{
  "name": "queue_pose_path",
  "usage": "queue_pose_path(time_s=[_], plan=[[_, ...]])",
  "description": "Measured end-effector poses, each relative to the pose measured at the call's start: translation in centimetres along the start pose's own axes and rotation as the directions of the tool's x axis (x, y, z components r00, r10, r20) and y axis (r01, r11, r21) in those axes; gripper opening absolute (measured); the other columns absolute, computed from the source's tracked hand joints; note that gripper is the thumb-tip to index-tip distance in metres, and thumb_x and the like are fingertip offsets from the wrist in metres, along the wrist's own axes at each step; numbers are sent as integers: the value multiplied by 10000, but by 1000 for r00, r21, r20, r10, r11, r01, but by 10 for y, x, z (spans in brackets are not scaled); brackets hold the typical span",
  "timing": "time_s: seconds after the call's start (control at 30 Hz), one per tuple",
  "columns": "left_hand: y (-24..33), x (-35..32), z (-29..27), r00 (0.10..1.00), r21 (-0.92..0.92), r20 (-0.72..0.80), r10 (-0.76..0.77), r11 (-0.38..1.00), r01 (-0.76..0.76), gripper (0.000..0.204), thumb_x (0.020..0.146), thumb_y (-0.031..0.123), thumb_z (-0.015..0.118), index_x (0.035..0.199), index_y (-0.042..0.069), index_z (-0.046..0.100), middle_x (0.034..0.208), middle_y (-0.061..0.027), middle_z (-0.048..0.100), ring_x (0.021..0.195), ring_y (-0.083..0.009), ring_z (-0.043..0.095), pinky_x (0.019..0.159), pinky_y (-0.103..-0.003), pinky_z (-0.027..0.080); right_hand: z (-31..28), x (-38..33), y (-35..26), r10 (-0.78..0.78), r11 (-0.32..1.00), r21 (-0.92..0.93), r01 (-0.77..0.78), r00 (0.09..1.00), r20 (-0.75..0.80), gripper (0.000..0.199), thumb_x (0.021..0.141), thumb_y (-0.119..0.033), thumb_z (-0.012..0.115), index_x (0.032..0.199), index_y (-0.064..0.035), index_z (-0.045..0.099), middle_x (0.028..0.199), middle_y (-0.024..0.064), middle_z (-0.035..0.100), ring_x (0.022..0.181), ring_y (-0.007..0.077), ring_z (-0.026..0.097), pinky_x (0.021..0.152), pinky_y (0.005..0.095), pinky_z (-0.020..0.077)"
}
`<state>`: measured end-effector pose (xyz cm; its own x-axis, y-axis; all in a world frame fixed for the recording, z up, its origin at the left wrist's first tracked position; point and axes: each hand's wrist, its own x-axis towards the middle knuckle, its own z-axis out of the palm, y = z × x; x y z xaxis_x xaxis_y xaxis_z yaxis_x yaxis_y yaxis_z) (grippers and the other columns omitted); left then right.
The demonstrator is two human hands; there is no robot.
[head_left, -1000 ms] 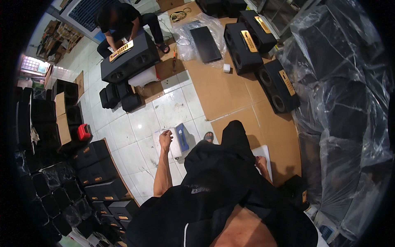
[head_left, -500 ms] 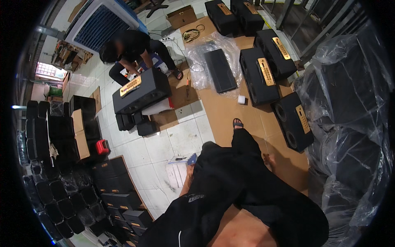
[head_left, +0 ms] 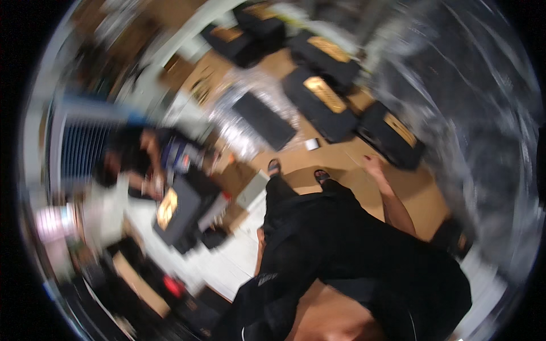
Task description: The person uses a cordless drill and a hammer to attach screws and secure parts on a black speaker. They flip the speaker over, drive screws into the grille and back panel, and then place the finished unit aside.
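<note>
My right hand (head_left: 372, 165) hangs over the brown cardboard, fingers loosely apart and nothing in it. Nearest to it is a black speaker cabinet (head_left: 392, 136) with a gold control panel. My left hand (head_left: 261, 236) hangs beside my left leg, mostly hidden by my dark clothes. Its fingers do not show, and whether it holds anything is unclear. Ahead lie a flat black panel (head_left: 264, 120) on clear plastic wrap (head_left: 230, 133) and a small white block (head_left: 311, 144).
More speaker cabinets (head_left: 321, 102) stand at the back right. Plastic-wrapped dark stacks (head_left: 472, 113) line the right side. On the left, a blurred co-worker (head_left: 133, 153) bends by another speaker (head_left: 185, 204), near an air cooler (head_left: 85, 153). Cardboard sheets (head_left: 335, 156) cover the floor.
The view has swung round, so the speakers and co-worker sit further left. My right arm now shows, stretched outward. My feet have shifted; the blue-and-white box at my left hand no longer shows clearly.
</note>
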<state>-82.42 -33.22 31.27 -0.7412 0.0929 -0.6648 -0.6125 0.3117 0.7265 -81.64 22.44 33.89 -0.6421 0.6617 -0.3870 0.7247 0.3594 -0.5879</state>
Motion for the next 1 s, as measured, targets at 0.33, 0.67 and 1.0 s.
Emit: queue_pose_path(time_s=[0.33,0.67,1.0], plan=[[180,229,-98,941,341,300,-157,939,48,481,922,339,578,1233,-25,528,1131,-172,614,966,-267,616,819,-362,529,123,-219,29,694,719,108,-687,717,-60,533,830,-438,622,862,92,668,908,299,654,884,431,650,785,457,529],[293,356,-7,810,414,562,-168,905,-99,520,939,391,557,1286,9,490,1211,-172,573,1047,-303,591,860,-407,528,335,-367,-11,817,554,524,-647,544,-192,260,806,-263,631,859,-13,678,842,208,675,794,397,666,678,482,525],[235,282,79,678,611,698,-229,684,-398,480,913,365,564,1178,-35,542,1142,-221,594,935,-350,636,762,-446,534,308,-367,27,786,587,549,-595,582,-210,178,776,-205,616,774,-40,683,746,198,662,731,362,668,633,461,512]])
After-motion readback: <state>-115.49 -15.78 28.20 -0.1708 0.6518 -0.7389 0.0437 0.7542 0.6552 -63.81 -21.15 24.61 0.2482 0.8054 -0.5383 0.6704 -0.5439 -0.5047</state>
